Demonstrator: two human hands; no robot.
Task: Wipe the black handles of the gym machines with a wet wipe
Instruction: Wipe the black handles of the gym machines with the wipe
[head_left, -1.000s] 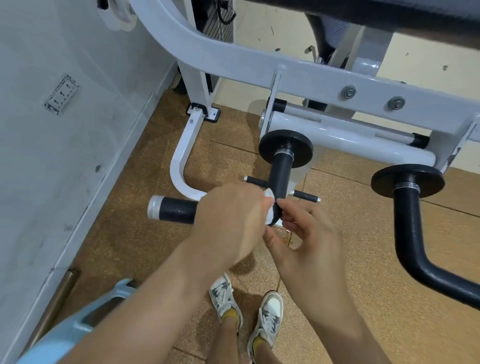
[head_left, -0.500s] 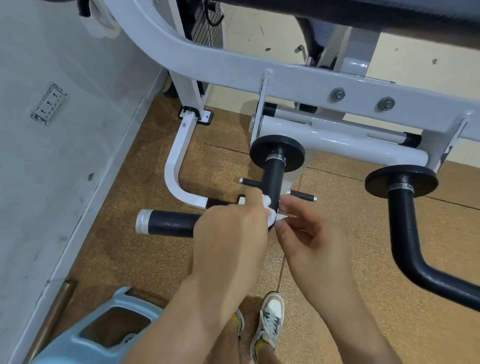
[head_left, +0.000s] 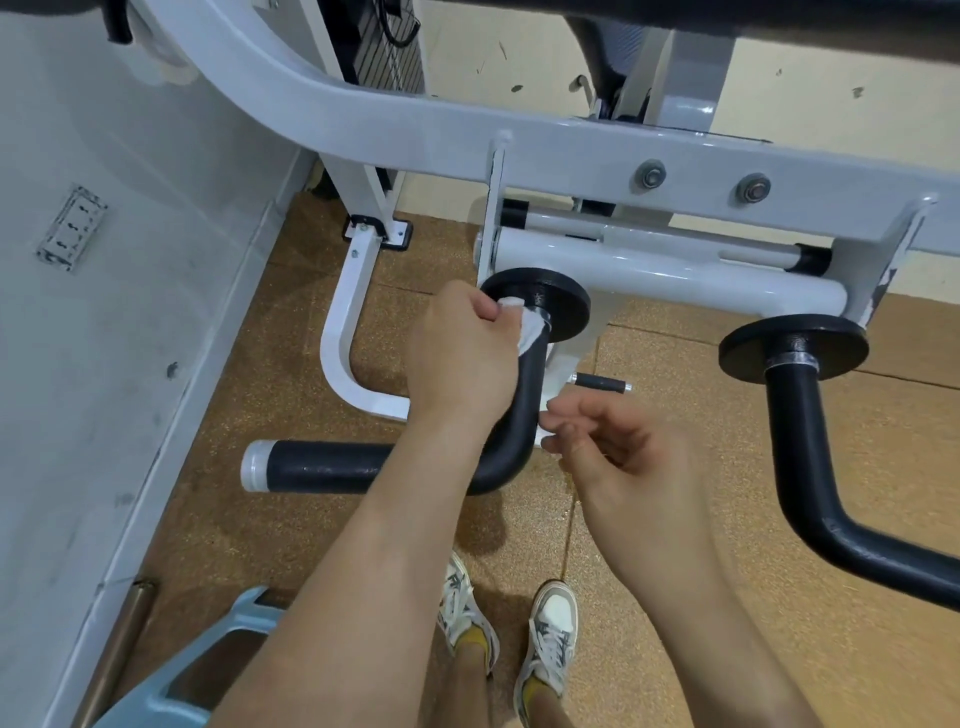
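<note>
We find the left hand (head_left: 462, 358) raised to the top of the left black handle (head_left: 529, 405), directly under the round black disc (head_left: 563, 306) where that handle joins the white machine frame (head_left: 415, 119). Its fingers are curled tight around the wet wipe (head_left: 527, 327), a crumpled white wad pressed against the handle's upper end. Only a small part of the wipe shows past the knuckles.

Below the hand, the handle runs down, bends, and extends left to a silver-capped end.

The right hand (head_left: 618, 452) sits just beside the bend of this handle. Its fingers are loosely curled and hold nothing. We cannot tell whether the fingertips touch the handle.

A second black handle (head_left: 795, 431) with its own disc hangs well apart on the right, with no hand on it. A short black peg (head_left: 600, 385) projects between the two handles.

Two white sneakers (head_left: 550, 634) stand on the cork-coloured floor (head_left: 857, 467). A pale blue plastic object (head_left: 171, 696) lies at lower left, by the grey wall, which carries a socket plate (head_left: 72, 228).
</note>
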